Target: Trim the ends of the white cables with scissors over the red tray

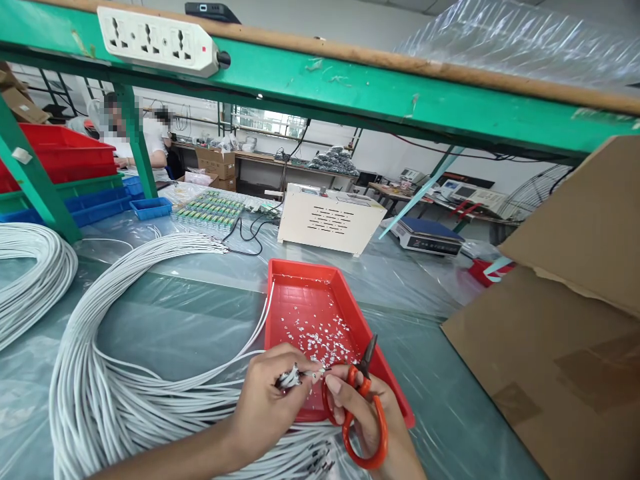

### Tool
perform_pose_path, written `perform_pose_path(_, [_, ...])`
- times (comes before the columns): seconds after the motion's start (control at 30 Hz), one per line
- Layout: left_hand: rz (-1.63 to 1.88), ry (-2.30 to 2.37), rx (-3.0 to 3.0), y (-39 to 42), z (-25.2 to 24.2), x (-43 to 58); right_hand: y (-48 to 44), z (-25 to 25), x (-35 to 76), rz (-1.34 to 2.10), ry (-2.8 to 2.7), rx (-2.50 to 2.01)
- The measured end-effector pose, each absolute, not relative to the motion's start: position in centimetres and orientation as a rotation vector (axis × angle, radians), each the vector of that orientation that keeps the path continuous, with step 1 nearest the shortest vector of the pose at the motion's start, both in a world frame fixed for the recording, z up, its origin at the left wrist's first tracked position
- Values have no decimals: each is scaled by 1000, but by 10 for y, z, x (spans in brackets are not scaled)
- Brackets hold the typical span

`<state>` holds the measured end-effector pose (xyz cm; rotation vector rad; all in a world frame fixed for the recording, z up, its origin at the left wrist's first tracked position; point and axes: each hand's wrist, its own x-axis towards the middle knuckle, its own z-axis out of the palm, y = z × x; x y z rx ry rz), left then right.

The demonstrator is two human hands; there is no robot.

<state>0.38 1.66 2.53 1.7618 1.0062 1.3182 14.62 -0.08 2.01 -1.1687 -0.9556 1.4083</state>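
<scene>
My left hand (273, 387) is closed around white cables, whose stripped ends poke out between the fingers. My right hand (373, 410) has orange-handled scissors (379, 427) hooked on its fingers, dark blades pointing up and away. Its thumb and index finger pinch at a cable tip beside my left fingertips. Both hands are over the near end of a red tray (300, 300) scattered with small white scraps (320, 340). A large looped bundle of white cables (85, 353) lies to the left, with cut ends (320, 457) below my hands.
Another cable coil (35, 280) lies at the far left. Behind the tray stand a cream machine (330, 217) and a scale (425, 235). A cardboard box (565, 360) is on the right. A green shelf beam (350, 73) with a power strip (157, 40) crosses above. People (150, 143) sit at the back left.
</scene>
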Motion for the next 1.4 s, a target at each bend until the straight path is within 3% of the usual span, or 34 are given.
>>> perform_pose_path(0.43, [1427,898,1831,12,22,3,8,11,136,1458,-860,-986])
perform_pose_path(1.0, [1273,1014,1691,18,28,4,15,17,132,1321,-942,-1054])
perform_pose_path(1.4, [1377,1023,1586,24,30,3,16,27,146,874,-1265,-1250])
